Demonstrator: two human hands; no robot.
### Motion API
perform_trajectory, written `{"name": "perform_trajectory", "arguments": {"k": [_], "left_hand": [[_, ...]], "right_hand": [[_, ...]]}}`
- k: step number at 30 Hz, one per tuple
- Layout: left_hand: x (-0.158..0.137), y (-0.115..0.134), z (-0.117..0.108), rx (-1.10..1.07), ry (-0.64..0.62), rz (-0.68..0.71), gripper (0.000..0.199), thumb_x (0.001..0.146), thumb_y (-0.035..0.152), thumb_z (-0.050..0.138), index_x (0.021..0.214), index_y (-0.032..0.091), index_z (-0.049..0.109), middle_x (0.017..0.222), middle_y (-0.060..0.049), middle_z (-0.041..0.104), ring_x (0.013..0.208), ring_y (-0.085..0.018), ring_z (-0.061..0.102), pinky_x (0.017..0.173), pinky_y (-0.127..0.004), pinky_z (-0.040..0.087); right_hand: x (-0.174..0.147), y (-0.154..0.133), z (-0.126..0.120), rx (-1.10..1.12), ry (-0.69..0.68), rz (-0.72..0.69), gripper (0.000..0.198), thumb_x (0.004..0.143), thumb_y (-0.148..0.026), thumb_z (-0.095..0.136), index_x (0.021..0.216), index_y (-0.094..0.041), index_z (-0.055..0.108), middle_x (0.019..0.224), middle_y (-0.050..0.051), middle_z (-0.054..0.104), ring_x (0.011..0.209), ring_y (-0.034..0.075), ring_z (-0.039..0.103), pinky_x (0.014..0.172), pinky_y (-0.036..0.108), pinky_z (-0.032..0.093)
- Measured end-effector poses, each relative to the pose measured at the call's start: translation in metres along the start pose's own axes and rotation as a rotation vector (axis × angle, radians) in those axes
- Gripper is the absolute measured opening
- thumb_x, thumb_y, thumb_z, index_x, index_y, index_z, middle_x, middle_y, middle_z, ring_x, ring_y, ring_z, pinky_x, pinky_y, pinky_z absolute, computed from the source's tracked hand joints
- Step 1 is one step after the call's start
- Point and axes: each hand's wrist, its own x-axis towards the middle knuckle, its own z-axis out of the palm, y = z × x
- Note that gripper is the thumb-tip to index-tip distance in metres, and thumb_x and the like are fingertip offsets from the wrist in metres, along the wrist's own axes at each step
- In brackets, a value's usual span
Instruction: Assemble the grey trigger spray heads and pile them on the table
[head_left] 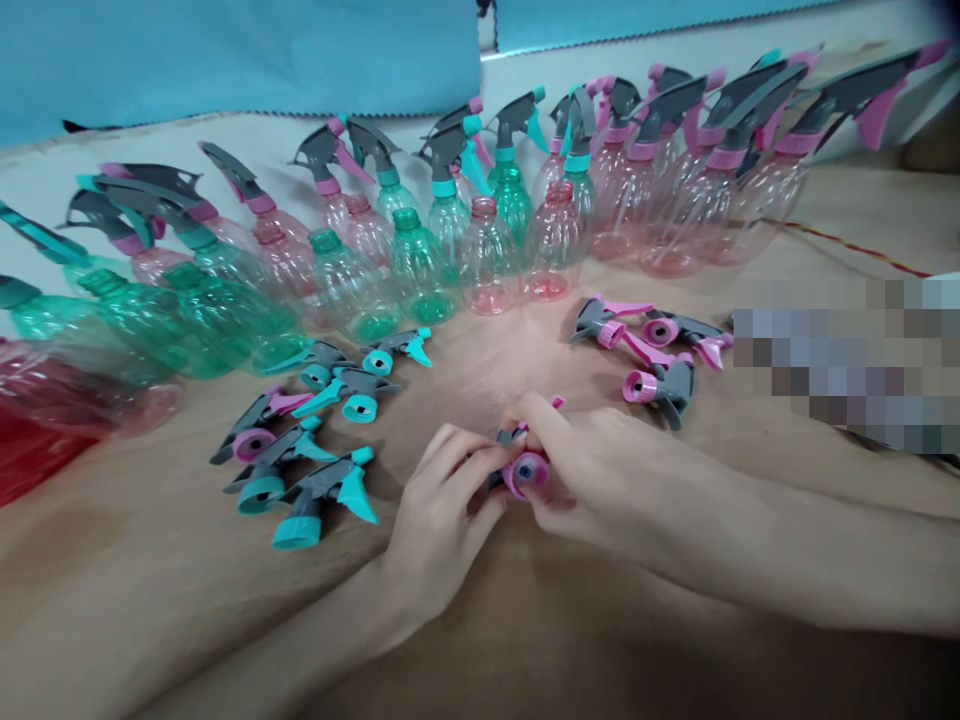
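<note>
Both hands meet at the middle of the table around one grey spray head with a pink collar, its open underside facing me. My left hand pinches it from the left, and my right hand grips it from the right with thumb and fingers. Much of its grey body is hidden behind the fingers. Left of my hands lie several loose spray heads, mostly with turquoise collars, one with a pink collar. Beyond my right hand rest loose pink-collared spray heads.
Bottles without tops, green and pink, stand in front of bottles fitted with spray heads along the wall. At the left edge lies a red bag or sheet. A twisted cord and a blurred-out patch are at the right.
</note>
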Motion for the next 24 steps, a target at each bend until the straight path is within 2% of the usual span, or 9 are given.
{"name": "perform_trajectory", "arguments": {"k": [6,13,18,21,24], "left_hand": [[0.001,0.001,0.0,0.029,0.001,-0.12,0.014,0.083,0.005,0.053,0.087,0.018,0.057,0.086,-0.002,0.054,0.077,-0.017,0.051,0.068,-0.029,0.046],[0.0,0.003,0.0,0.059,0.008,-0.147,0.016,0.081,0.003,0.052,0.087,0.018,0.054,0.086,-0.002,0.053,0.078,-0.017,0.052,0.068,-0.029,0.046],[-0.001,0.002,0.001,0.066,-0.009,-0.139,0.018,0.081,0.003,0.051,0.091,0.018,0.055,0.087,-0.002,0.054,0.079,-0.017,0.052,0.066,-0.029,0.045],[-0.001,0.002,0.002,0.059,-0.017,-0.179,0.017,0.08,0.002,0.052,0.087,0.018,0.053,0.085,-0.002,0.053,0.076,-0.016,0.052,0.064,-0.027,0.044],[0.001,0.003,0.001,0.046,-0.023,-0.211,0.015,0.081,0.004,0.052,0.086,0.018,0.052,0.084,-0.001,0.051,0.072,-0.015,0.05,0.061,-0.026,0.044]], "right_hand": [[-0.006,-0.006,0.009,-0.083,0.033,-0.041,0.033,0.075,-0.008,0.04,0.106,-0.009,0.051,0.054,0.0,0.053,0.038,0.013,0.042,0.04,0.028,0.012],[-0.001,-0.002,0.014,0.012,0.071,-0.077,0.023,0.077,-0.007,0.041,0.098,-0.014,0.049,0.063,0.002,0.059,0.049,0.015,0.053,0.042,0.026,0.018],[0.003,0.002,0.016,0.059,-0.003,-0.056,0.033,0.076,-0.011,0.044,0.109,-0.01,0.046,0.069,0.004,0.063,0.053,0.017,0.056,0.042,0.026,0.021],[0.002,0.002,0.018,0.005,0.004,-0.073,0.031,0.077,-0.009,0.04,0.107,-0.011,0.047,0.069,0.005,0.063,0.052,0.016,0.056,0.042,0.027,0.021],[0.001,-0.001,0.02,-0.009,0.012,-0.093,0.036,0.078,-0.006,0.037,0.112,-0.01,0.045,0.077,0.007,0.065,0.053,0.015,0.056,0.043,0.027,0.022]]}}
